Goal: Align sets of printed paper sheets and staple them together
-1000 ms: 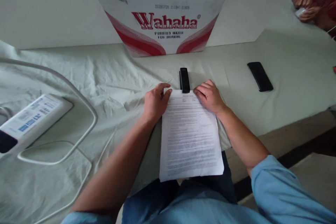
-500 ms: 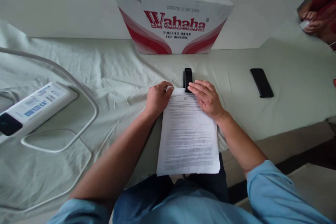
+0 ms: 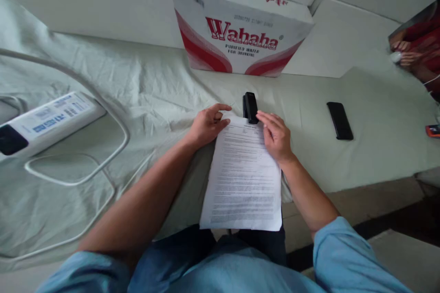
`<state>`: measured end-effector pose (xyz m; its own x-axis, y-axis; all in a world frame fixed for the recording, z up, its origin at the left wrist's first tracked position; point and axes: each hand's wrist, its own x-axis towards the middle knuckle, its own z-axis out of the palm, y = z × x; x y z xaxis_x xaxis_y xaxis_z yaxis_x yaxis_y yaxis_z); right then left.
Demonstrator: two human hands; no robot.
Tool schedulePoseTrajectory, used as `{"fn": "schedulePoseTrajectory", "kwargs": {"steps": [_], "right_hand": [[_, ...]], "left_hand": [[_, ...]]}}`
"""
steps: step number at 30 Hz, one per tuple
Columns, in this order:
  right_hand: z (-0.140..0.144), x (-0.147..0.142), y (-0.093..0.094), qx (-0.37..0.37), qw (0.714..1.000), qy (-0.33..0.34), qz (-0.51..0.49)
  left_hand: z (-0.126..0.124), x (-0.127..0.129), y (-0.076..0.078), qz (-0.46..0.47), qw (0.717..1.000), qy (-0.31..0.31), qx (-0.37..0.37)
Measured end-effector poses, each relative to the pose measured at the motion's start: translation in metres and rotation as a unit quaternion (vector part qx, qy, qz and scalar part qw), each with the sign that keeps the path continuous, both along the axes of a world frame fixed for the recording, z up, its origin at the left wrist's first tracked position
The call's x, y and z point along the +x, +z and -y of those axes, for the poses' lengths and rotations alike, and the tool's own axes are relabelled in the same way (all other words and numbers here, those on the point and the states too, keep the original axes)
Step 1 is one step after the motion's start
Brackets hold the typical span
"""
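A printed sheet of paper lies in front of me, its lower end reaching over the bed's edge above my lap. My left hand is at its upper left corner, the thumb on top of the sheet and the index finger stretched above it; the corner seems held there. At the top edge of the paper sits a black stapler, its near end over the sheet. My right hand has its fingers stretched out, the tips at the stapler's right side. Whether they touch it is hard to tell.
Behind the stapler a Wahaha water carton leans on the white panels. A black phone lies to the right. On the left are a white labelled device and a looping white cable. Another person's hands show at upper right.
My right hand has slid off the stapler's top to its right side. The stapler is turned slightly. My left index finger has stretched away from the thumb. The view has shifted and tilted.
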<state>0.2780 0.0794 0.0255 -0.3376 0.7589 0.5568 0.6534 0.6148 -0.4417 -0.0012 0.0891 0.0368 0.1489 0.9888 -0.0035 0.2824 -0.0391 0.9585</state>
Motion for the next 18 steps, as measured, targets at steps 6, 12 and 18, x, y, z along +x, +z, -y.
{"fn": "schedulePoseTrajectory", "kwargs": {"steps": [6,12,18], "right_hand": [[-0.012,0.042,0.011,-0.168,0.962,-0.088,-0.195],[0.003,0.041,0.019,-0.362,0.888,0.025,-0.281],[0.004,0.033,0.002,-0.410,0.834,0.090,-0.358]], "left_hand": [[0.000,-0.024,0.012,0.198,0.964,-0.101,-0.144],[-0.001,-0.025,0.012,0.363,0.920,-0.020,-0.146],[-0.006,-0.011,0.003,0.410,0.902,0.116,-0.068]]}}
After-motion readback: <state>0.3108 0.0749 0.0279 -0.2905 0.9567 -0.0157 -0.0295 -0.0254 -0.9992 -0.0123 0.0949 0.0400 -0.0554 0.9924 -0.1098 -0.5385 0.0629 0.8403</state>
